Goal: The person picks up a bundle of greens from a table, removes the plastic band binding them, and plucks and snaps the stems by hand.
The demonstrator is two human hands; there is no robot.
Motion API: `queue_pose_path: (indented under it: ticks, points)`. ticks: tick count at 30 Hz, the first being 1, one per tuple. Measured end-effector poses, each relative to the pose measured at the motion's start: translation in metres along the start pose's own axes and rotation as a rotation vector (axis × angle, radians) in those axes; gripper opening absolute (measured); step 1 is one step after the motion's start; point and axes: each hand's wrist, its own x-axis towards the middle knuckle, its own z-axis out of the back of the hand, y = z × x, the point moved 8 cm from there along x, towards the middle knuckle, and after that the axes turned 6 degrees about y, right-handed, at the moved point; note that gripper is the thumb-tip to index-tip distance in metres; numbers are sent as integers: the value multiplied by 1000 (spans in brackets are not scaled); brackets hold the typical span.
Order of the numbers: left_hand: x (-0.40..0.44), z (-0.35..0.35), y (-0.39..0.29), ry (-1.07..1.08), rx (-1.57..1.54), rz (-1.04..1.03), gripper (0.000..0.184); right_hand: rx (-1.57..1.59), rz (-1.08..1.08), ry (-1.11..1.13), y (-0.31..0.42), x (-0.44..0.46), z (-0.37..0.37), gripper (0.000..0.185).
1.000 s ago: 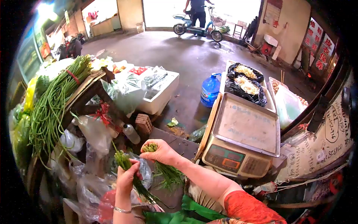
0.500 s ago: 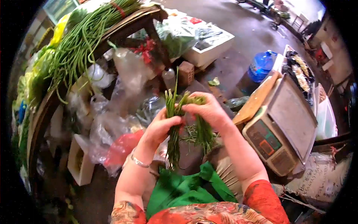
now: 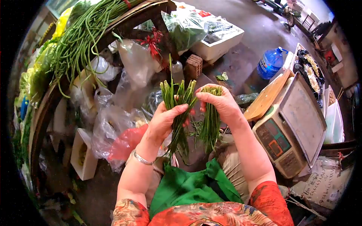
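My left hand [image 3: 166, 117] is closed round a loose bunch of green stems [image 3: 177, 140], cut ends up and uneven, one stalk rising well above the others. Close beside it on the right, my right hand [image 3: 221, 102] grips a second bunch [image 3: 210, 130], whose pale cut ends are level and packed tightly. Leafy tips of both bunches hang down above my lap, where a green cloth [image 3: 188, 186] lies. The two bunches are slightly apart at the top. Some loose green bits show between them, lower down.
On the right are a scale [image 3: 281, 145] with a metal tray [image 3: 303, 113], a wooden board [image 3: 266, 98] and a blue water jug [image 3: 270, 63]. Plastic bags [image 3: 109, 126] lie at left, under long beans [image 3: 85, 41]. A brick [image 3: 194, 66] and white foam box [image 3: 220, 43] are ahead.
The view has tilted down and turned left. Both bunches now hang before my lap; since the last earlier frame my hands have moved slightly apart, with the right bunch more upright.
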Motion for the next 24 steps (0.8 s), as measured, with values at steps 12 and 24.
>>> queue_pose_path:
  ticks: [12, 24]
  points:
    - [-2, 4, -2, -78, -37, -15, 27, -4, 17, 4, 0, 2, 5, 15]
    - [0, 5, 0, -69, -28, -31, 28, 103, 2, -17, -2, -1, -7, 14]
